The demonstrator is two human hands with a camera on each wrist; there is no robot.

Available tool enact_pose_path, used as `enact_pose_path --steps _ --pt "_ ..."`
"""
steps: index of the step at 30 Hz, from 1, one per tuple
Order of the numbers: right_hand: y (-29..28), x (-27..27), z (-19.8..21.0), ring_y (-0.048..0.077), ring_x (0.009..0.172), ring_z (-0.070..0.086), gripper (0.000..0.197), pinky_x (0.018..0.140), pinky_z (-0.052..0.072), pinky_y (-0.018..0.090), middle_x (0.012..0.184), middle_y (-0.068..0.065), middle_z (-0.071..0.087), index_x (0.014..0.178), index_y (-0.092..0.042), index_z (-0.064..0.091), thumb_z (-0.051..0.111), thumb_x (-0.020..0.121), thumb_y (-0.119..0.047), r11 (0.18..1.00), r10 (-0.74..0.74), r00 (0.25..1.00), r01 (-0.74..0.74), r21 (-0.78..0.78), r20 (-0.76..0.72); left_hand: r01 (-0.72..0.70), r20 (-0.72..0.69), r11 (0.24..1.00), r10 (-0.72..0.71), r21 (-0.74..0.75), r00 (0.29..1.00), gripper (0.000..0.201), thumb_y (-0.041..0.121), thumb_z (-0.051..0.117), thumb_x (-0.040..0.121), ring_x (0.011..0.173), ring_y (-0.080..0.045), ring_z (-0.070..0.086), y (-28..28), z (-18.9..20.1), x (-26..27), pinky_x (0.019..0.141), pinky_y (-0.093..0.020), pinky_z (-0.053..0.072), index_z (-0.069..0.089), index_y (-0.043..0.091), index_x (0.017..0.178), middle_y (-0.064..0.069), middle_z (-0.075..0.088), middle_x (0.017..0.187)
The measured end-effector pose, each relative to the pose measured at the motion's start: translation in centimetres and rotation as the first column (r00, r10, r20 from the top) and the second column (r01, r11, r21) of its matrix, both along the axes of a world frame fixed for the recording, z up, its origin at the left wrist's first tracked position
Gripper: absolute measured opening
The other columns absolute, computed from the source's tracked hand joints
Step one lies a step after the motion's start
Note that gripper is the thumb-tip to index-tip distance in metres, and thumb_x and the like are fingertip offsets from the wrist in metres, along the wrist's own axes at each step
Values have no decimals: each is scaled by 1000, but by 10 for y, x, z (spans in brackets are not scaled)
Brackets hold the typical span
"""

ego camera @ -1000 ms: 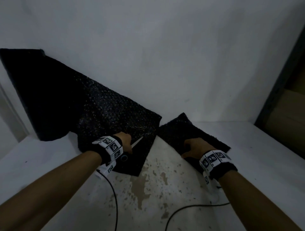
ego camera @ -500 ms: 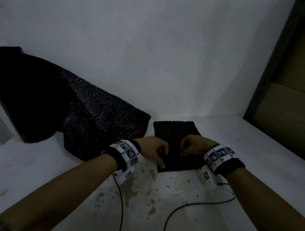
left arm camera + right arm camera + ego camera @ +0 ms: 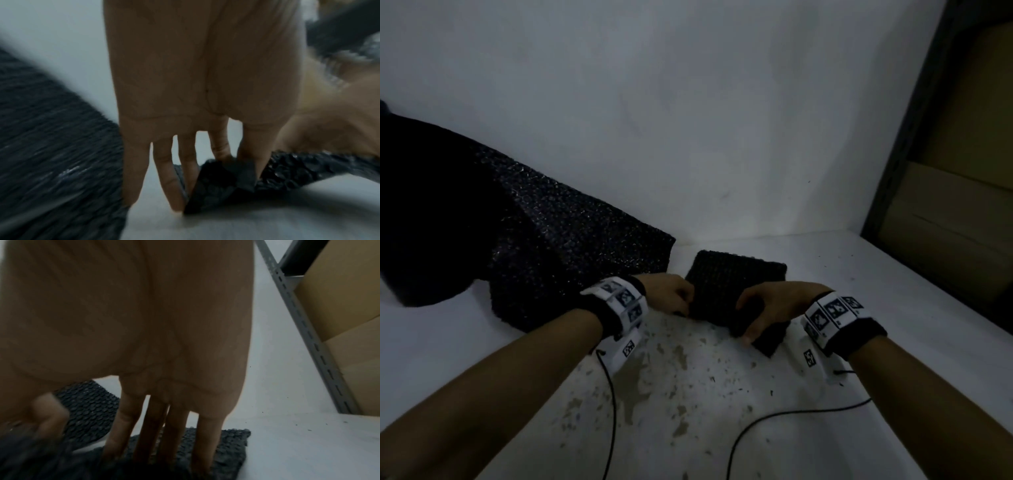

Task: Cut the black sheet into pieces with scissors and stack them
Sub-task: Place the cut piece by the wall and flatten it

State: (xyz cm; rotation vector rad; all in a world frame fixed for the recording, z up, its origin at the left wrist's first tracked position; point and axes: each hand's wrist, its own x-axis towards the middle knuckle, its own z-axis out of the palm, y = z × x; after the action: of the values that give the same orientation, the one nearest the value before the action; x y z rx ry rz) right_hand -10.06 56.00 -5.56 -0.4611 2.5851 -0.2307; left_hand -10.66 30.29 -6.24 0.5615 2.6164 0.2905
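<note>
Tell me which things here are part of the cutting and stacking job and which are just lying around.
Part of the job:
- large black sheet, draped at the left
- cut black pieces, in a small pile
- left hand, pinching the pile's corner
- right hand, gripping the pile's near edge

Just lying about:
- black cables on the table
- metal shelving with cardboard boxes, at the right
</note>
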Motion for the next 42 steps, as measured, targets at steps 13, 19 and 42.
enact_pose_path --steps 13,19,42 --pt "12 1 -13 29 96 71 32 81 60 52 103 12 75 109 -9 71 62 97 -38 558 -447 856 492 -668 258 -408 361 630 210 661 909 51 40 82 78 118 -9 60 -36 3 -1 109 -26 38 66 23 124 7 68 123" --pt "26 -7 -27 33 99 70 38 80 61 44 110 18 72 118 1 64 71 93 -25 462 -544 751 640 -614 374 -447 260 630 371 635 892 27 17 80 83 85 -29 66 -30 -21 -19 79 -32 55 70 -8 87 -20 71 94" --pt "25 -41 -45 31 112 61 35 76 41 25 126 19 62 121 2 62 46 103 -23 822 -548 834 522 -226 -65 -439 -49 883 452 164 891 46 36 55 100 121 -26 54 0 -39 -46 103 -31 44 56 5 134 -12 57 134"
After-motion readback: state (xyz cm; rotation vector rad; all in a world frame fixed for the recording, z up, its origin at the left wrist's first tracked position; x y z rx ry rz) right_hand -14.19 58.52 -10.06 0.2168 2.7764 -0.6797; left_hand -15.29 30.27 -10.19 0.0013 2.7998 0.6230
